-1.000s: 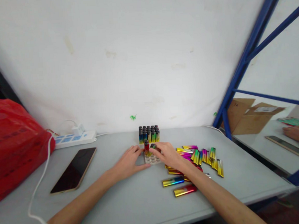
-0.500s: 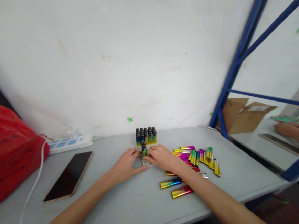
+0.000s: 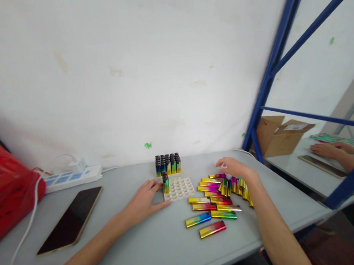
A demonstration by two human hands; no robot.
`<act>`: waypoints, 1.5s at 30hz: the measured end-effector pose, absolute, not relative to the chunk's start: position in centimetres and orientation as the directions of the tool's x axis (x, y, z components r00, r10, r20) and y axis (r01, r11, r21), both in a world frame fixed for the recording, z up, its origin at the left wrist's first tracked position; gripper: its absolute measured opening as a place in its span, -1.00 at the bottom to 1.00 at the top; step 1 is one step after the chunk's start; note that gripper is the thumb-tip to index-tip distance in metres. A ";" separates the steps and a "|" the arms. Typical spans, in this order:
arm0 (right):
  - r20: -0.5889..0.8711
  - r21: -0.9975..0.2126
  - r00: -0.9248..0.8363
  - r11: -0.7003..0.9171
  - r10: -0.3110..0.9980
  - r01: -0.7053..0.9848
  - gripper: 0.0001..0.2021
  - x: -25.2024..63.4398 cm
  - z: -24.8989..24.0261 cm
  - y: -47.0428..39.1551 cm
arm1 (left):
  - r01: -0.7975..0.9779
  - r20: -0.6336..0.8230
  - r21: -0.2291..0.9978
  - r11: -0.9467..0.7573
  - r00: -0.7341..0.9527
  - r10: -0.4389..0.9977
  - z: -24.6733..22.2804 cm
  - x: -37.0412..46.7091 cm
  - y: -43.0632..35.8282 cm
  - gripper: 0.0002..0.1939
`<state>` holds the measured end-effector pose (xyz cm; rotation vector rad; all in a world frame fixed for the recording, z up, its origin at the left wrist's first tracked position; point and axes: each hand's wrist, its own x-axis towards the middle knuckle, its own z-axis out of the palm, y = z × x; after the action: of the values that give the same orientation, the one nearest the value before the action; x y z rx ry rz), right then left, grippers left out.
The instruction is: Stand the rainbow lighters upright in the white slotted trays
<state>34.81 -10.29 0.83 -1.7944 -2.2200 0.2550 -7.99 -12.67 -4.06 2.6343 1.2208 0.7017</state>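
A white tray (image 3: pixel 181 189) with rows of round holes lies flat in front of me. A few lighters (image 3: pixel 166 184) with black tops and green-and-yellow bodies stand upright in its left column. My left hand (image 3: pixel 145 198) holds the tray's near left corner, thumb along the front edge and fingertips at the left side beside the lighters. Over the far side of a loose pile of shiny multicoloured lighters (image 3: pixel 212 206), my right hand (image 3: pixel 235 166) is raised with its fingers apart, nothing visible in it. Behind the tray stands a block of upright lighters (image 3: pixel 168 164) in rows.
To the left lie a phone (image 3: pixel 70 220), a white power strip (image 3: pixel 73 176), a white cable (image 3: pixel 23 242) and a red plastic bag (image 3: pixel 10 194). A blue metal frame (image 3: pixel 261 97) rises at the right. Beyond it are a cardboard box (image 3: pixel 283 136) and another person's hands (image 3: pixel 328 150).
My right hand has left the tray and moved right, over the lighter pile, uncovering the tray's holes. My left hand has stayed at the tray corner. The view has shifted slightly.
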 end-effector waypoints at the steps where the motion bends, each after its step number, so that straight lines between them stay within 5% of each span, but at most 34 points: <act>1: 0.058 -0.312 -0.193 0.201 0.980 0.929 -0.74 35.2 0.8 -10.4 | 0.682 0.343 0.327 -0.655 0.560 0.754 -4.0 -8.0 -12.7 -0.42; 8: 0.053 -0.303 -0.226 0.231 0.973 0.924 -0.90 33.7 0.5 -10.3 | 0.691 0.318 0.323 -0.646 0.564 0.762 -3.8 -7.9 -12.7 -0.41; 15: 0.349 -0.500 -0.175 0.341 0.921 0.796 -0.82 31.8 0.3 -9.5 | 0.690 0.318 0.321 -0.648 0.566 0.761 -3.7 -7.9 -12.8 -0.39; 21: 0.336 -0.937 0.055 0.328 0.940 0.120 -0.57 26.9 0.5 -9.2 | 0.694 0.308 0.321 -0.644 0.567 0.764 -3.6 -7.9 -12.8 -0.39; 25: 0.242 -0.941 0.083 0.255 0.967 -0.223 -0.55 24.2 1.2 -9.8 | 0.692 0.301 0.321 -0.647 0.573 0.762 -3.8 -7.9 -12.7 -0.39; 29: 0.210 -0.901 0.004 0.195 0.978 -0.388 -0.56 22.3 1.5 -10.3 | 0.686 0.331 0.314 -0.656 0.568 0.753 -3.8 -7.9 -12.7 -0.42; 37: 0.213 -0.964 -0.193 0.174 0.958 -0.199 -0.48 19.4 0.3 -10.9 | 0.691 0.308 0.311 -0.652 0.576 0.757 -4.0 -7.9 -12.8 -0.41; 40: 0.279 -0.956 -0.122 0.287 0.953 0.057 -0.54 18.6 -0.1 -11.3 | 0.692 0.303 0.308 -0.653 0.579 0.757 -4.0 -7.9 -12.8 -0.41; 45: 0.472 -0.761 -0.051 0.436 0.880 0.480 -0.49 17.6 -0.3 -12.3 | 0.677 0.327 0.304 -0.670 0.586 0.741 -3.9 -7.9 -12.9 -0.43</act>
<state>17.58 -12.25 -0.26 -1.1915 -1.6918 0.5027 -7.87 -12.91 -3.85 2.6649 1.1995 0.6532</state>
